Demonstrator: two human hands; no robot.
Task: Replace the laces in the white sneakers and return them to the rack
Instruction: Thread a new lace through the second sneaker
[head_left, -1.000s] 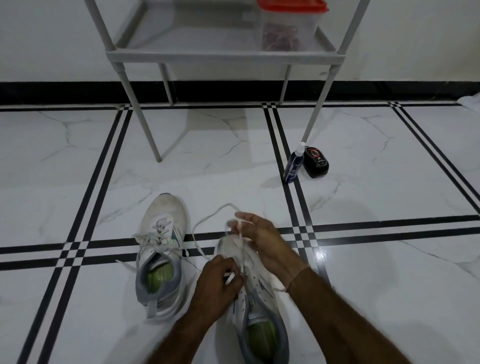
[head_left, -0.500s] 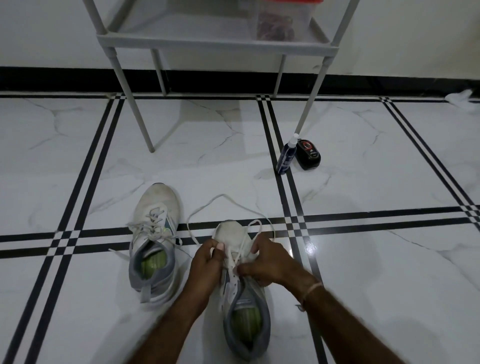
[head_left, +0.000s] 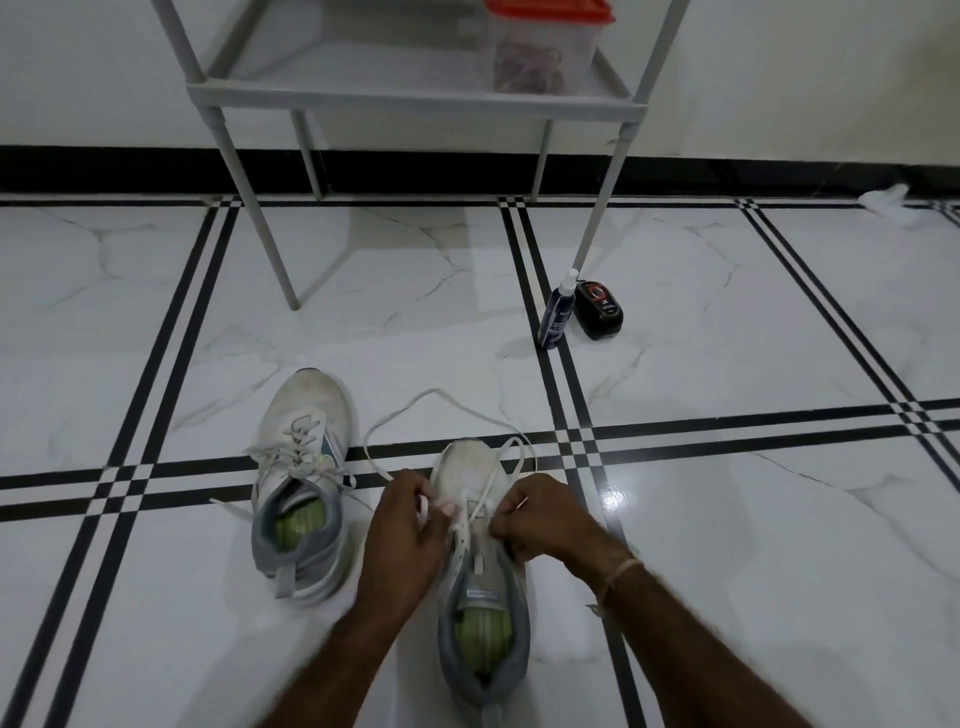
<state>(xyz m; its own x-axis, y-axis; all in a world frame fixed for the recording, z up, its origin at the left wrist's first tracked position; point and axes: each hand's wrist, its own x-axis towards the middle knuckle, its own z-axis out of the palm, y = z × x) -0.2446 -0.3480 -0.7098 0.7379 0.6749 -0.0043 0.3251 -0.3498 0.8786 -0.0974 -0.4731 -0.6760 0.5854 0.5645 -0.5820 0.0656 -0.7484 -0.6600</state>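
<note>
Lace (head_left: 491, 481) pinched by both hands (head_left: 410, 525) (head_left: 543, 519) over right-side sneaker (head_left: 462, 465).

The top edge cuts off the rack (head_left: 415, 97) and the lid of its container (head_left: 540, 57), whose contents blur. The left hand (head_left: 408, 525) and right hand (head_left: 543, 519) hide where the lace (head_left: 441, 395) enters the eyelets of the right sneaker (head_left: 483, 592); the label on the bottle (head_left: 555, 312) is too small to read.

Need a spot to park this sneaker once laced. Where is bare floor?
Free: right of the right sneaker, nearer than the spray bottle and black case; left of the left sneaker; under the rack between its legs. Crowded: over the right sneaker, where left hand, right hand and lace meet.
</note>
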